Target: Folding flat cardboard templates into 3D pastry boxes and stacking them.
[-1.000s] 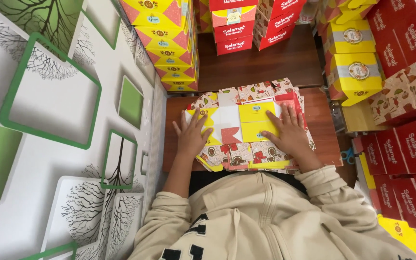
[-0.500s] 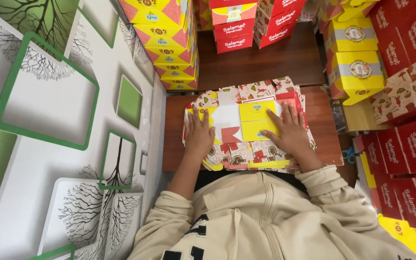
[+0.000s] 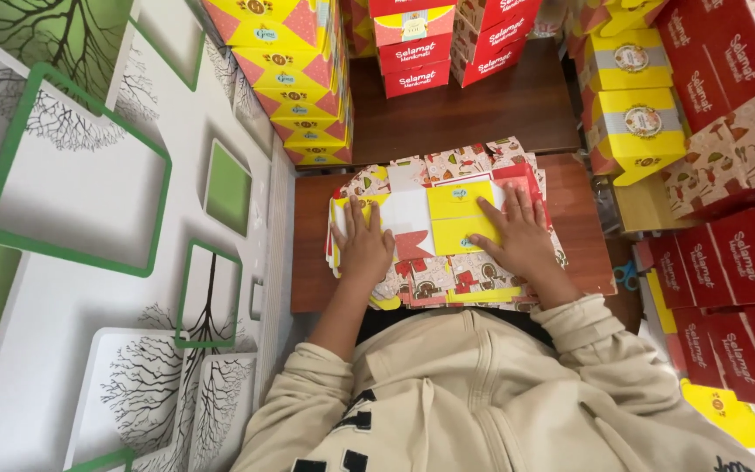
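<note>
Since the earlier frames we note little change: both of our hands remain flat on the stack, the left having slid slightly toward our body and the right keeping its place.

Beyond our hands, the dark wooden table (image 3: 578,218) carries the work. Past its far edge stand stacks of made-up boxes: yellow and red ones (image 3: 294,79) ahead of the left hand, red ones (image 3: 421,52) straight ahead. To the outside of the right hand we record yellow boxes with round seals (image 3: 635,105) and further red boxes (image 3: 736,262) just beside the table. Left of the left hand rises a white wall panel (image 3: 72,192) with green squares and tree prints.

Under our palms lies the stack of flat printed carton blanks (image 3: 447,271), red, yellow and white, resting on the table directly before our body.

Our left hand (image 3: 363,247) lies open, fingers spread, pressing the near left part of the stack, grasping nothing. Our right hand (image 3: 517,238) is likewise open and flat, its fingers over the yellow panel (image 3: 460,218) of the top blank.
</note>
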